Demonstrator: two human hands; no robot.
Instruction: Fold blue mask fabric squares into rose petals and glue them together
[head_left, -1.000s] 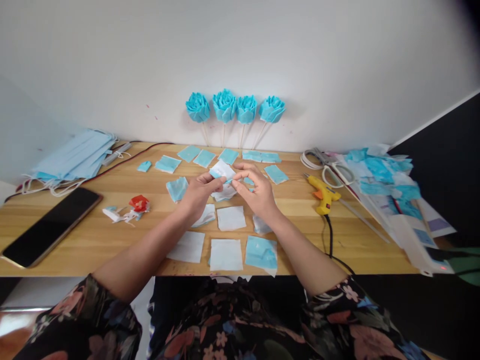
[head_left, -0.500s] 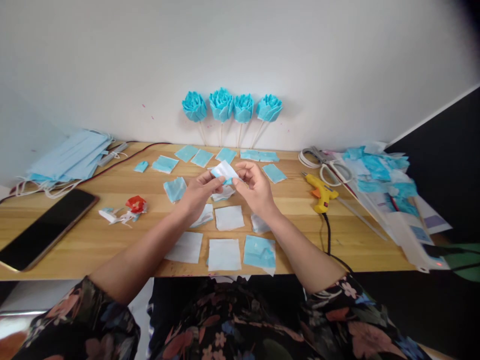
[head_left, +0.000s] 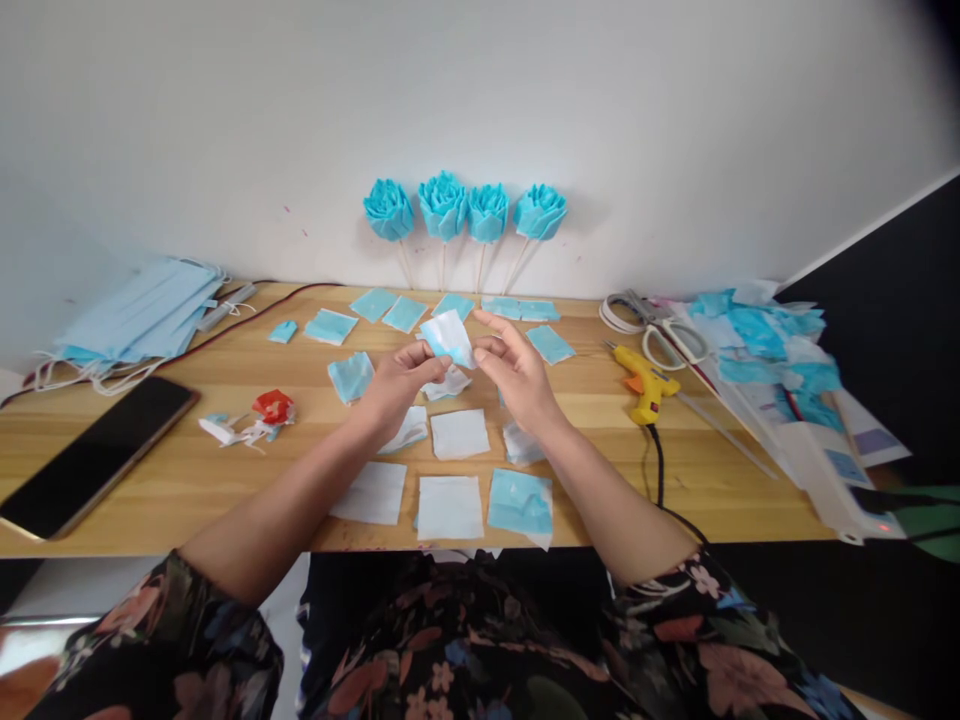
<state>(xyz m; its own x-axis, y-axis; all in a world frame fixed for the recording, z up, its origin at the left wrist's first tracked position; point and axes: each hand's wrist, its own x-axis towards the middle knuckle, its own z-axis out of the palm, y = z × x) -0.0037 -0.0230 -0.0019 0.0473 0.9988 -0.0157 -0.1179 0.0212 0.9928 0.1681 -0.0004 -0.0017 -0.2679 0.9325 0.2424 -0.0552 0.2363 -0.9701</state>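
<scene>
A small white-and-blue piece of mask fabric (head_left: 448,335) is held up above the table's middle, its upper part raised. My left hand (head_left: 409,378) pinches its lower left edge between thumb and fingers. At its right edge, my right hand (head_left: 514,370) has thumb and a finger closed on the corner, with the forefinger stretched out above. Behind and below the hands lie cut mask squares, among them a white square (head_left: 460,434), a second white square (head_left: 450,508) and a blue square (head_left: 520,502). Another blue piece (head_left: 351,377) lies left of my left hand.
Several blue fabric flowers (head_left: 442,205) on sticks lean against the wall. A stack of masks (head_left: 142,310), a phone (head_left: 97,455) and a red scrap (head_left: 273,407) are on the left. To the right are a yellow glue gun (head_left: 643,383), scissors (head_left: 671,340) and a scrap pile (head_left: 765,340).
The mask piece stands more opened out and upright than before. My right hand has shifted slightly right, its thumb moving from the piece's lower front to its right edge.
</scene>
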